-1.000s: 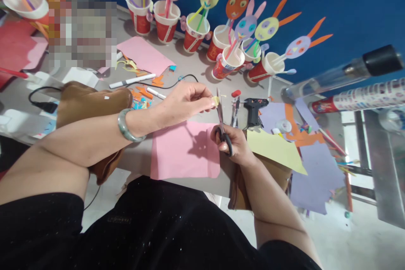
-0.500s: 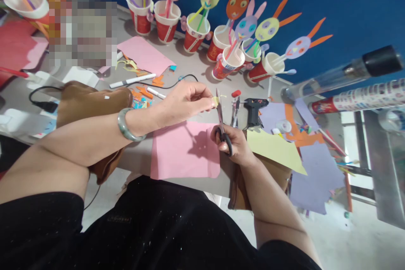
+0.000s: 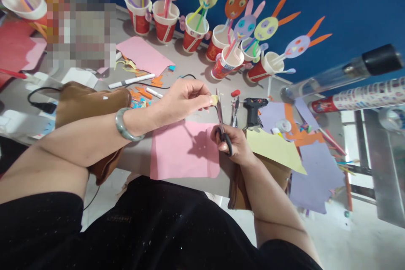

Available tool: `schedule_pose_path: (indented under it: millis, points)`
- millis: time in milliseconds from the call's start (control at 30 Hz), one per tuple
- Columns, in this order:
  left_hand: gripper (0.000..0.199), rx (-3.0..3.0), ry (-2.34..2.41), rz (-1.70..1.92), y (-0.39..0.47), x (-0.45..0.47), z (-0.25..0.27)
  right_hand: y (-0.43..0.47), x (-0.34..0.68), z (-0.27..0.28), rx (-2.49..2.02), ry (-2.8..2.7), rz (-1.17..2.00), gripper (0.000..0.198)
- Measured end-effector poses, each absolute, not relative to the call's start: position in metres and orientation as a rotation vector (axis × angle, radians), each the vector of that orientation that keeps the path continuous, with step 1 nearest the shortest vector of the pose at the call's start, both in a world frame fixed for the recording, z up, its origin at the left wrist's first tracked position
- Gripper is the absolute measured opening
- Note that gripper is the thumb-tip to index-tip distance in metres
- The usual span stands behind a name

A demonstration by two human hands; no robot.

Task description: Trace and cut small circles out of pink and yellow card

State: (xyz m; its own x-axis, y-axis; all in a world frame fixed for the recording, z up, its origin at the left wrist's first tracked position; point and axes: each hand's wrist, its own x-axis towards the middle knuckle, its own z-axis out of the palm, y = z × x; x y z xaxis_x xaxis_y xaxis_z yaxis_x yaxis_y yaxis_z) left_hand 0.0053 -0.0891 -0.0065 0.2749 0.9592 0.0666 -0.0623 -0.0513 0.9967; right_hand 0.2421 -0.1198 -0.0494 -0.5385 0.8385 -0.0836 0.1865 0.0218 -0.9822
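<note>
Between the thumb and fingers of my left hand (image 3: 186, 100) is a small piece of yellow paper (image 3: 214, 100). My right hand (image 3: 236, 143) is closed round the black handles of a pair of scissors (image 3: 220, 109), whose blades point up and away from me, right beside the yellow piece. Whether the blades touch the paper I cannot tell. Below both hands a pink sheet of paper (image 3: 183, 156) lies at the table's front edge, with the hands' shadow on it.
Paper cups (image 3: 195, 36) with rabbit-faced paper figures stand along the blue wall. A black glue gun (image 3: 253, 109) and pens (image 3: 235, 112) lie right of the scissors. Farther right are yellow paper (image 3: 272, 147) and purple paper (image 3: 316, 173). A brown bag (image 3: 91, 103) lies left.
My left hand has shifted very slightly left with the yellow piece. The scissors and my right hand stay nearly in place.
</note>
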Motion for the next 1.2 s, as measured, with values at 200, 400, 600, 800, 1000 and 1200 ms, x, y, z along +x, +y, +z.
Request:
schedule_pose_path:
  millis: [200, 400, 600, 800, 1000, 1200]
  points:
    - [0.019, 1.336, 0.911, 1.043, -0.0892, 0.0053, -0.0066, -0.1195, 0.2401, -0.0477, -1.046, -1.754, 1.572, 0.068]
    - [0.025, 1.362, 0.936, 1.064, -0.0904, 0.0037, -0.0082, -0.1194, 0.2397, -0.0483, -1.044, -1.75, 1.568, 0.068]
    - [0.027, 1.342, 0.941, 1.081, -0.0905, 0.0048, -0.0076, -0.1189, 0.24, -0.0494, -1.044, -1.75, 1.572, 0.069]
    - [0.024, 1.33, 0.93, 1.075, -0.0894, 0.0053, -0.0082, -0.1198, 0.2393, -0.0484, -1.04, -1.758, 1.558, 0.068]
    - [0.023, 1.334, 0.928, 1.078, -0.089, 0.0046, -0.0065, -0.1205, 0.2394, -0.047, -1.04, -1.76, 1.561, 0.068]
    - [0.024, 1.357, 0.937, 1.096, -0.0887, 0.0045, -0.0076, -0.12, 0.2394, -0.0477, -1.037, -1.747, 1.568, 0.067]
